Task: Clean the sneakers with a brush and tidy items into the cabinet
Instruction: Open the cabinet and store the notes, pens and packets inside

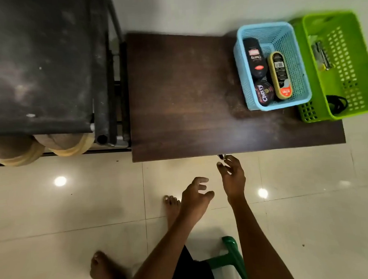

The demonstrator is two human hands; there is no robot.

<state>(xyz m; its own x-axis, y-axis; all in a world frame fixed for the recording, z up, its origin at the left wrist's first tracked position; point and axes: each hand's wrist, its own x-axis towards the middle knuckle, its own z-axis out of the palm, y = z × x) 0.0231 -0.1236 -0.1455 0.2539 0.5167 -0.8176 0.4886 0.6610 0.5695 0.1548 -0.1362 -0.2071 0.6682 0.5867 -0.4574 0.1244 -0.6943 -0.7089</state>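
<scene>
Two baskets [300,54] sit on the cabinet's [187,96] right end.

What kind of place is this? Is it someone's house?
Probably a home, likely a shoe-care corner: shiny tiled floor, a rack with shoes tucked under it, and a blue basket of shoe polish on a dark wooden cabinet.

Left hand [194,199] and right hand [234,179] on bare forearms [258,242], bare feet [104,269], a black garment [196,273], possibly shorts.
</scene>
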